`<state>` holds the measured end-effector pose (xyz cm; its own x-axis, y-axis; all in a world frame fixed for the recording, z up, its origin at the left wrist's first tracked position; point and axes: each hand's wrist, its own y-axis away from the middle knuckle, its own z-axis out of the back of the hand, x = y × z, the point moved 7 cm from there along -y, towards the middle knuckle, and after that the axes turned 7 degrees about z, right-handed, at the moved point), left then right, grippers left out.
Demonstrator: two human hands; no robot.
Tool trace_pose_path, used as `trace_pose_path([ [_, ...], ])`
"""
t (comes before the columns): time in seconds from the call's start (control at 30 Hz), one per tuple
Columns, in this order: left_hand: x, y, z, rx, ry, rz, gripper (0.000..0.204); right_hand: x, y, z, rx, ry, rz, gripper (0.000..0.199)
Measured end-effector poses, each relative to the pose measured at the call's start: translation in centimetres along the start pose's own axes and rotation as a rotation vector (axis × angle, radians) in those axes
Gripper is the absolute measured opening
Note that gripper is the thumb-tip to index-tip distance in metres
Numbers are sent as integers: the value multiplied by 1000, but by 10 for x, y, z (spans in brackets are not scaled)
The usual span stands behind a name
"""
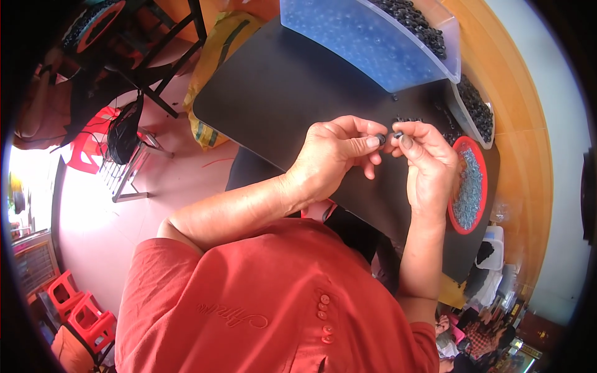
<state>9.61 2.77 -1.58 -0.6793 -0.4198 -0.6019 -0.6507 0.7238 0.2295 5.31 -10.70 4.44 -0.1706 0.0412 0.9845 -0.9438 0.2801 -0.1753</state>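
Above the dark table (273,81), my left hand (336,149) pinches a small round black part (380,139) between thumb and index finger. Close beside it, my right hand (426,155) grips a tiny dark piece (398,134) with a light glint, mostly covered by the fingertips. The two pieces are near each other; a narrow gap seems to lie between them. Just beyond my right hand, several loose black parts (407,120) lie on the table. A red round tray (483,186) full of small silvery-blue pieces stands right of that hand.
A large translucent blue bin (367,50) with black parts stands at the table's far side. A smaller clear bin (476,112) of black parts adjoins it. Left are a yellow sack (217,50), a metal-legged stool (127,168) and red plastic stools (90,320). Another person's arm (46,112) shows far left.
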Motion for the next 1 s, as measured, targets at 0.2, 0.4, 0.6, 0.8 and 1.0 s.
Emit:
trace_pose_path([
  [0.2, 1, -1, 5, -15, 16, -13, 13, -2, -2, -13, 110, -6, 2, 16],
  [0.4, 1, 1, 4, -35, 30, -21, 13, 0, -2, -13, 106, 56, 66, 14],
  [0.6, 3, -2, 5, -42, 6, -9, 13, -4, 3, -7, 36, 70, 73, 12],
  [0.8, 1, 0, 4, -90, -15, -5, 12, -2, 3, -7, 68, 147, 163, 12],
  [1.0, -1, -1, -3, -100, -104, -96, 9, 3, 3, -6, 17, 110, 132, 9],
])
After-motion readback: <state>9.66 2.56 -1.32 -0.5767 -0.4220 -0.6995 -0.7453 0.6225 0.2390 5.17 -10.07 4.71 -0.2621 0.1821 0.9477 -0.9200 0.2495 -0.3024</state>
